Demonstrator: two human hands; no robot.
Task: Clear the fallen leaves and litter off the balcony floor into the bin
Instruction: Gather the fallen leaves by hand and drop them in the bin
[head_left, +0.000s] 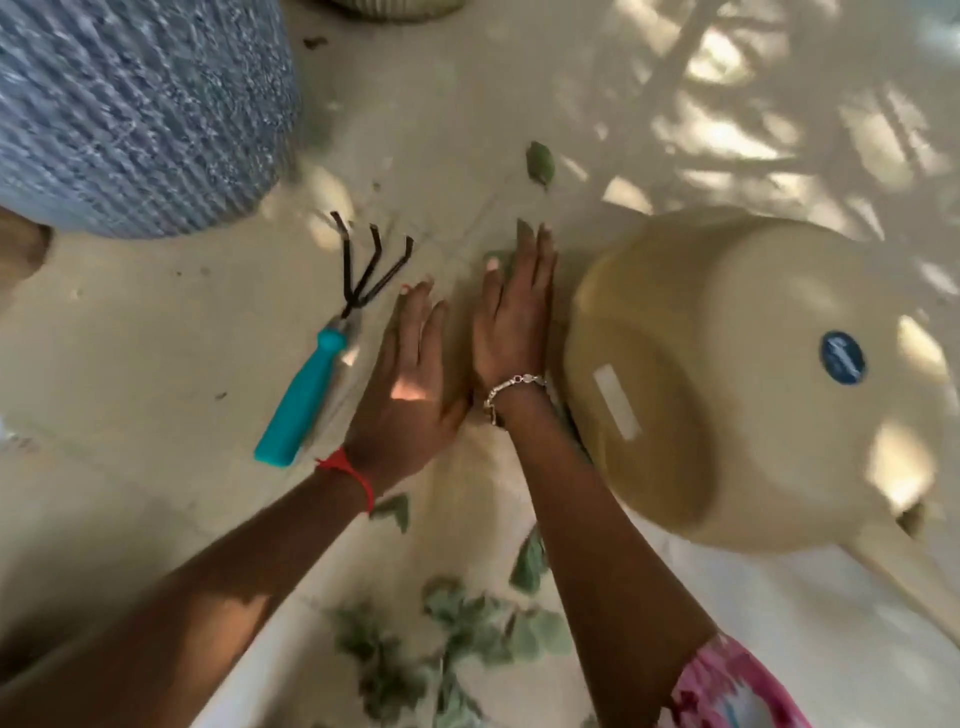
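Both hands lie flat on the pale balcony floor, fingers straight and pointing away from me. My left hand rests just right of a hand rake. My right hand lies beside it, with its fingertips over a green leaf. A beige bin lies on its side immediately right of my right hand. Another green leaf lies farther out. A pile of green leaves sits near me between my forearms. Single leaves lie by my left wrist and by my right forearm.
A small hand rake with a teal handle and black prongs lies left of my left hand. A large blue woven pot stands at the upper left. Another pot's base shows at the top edge.
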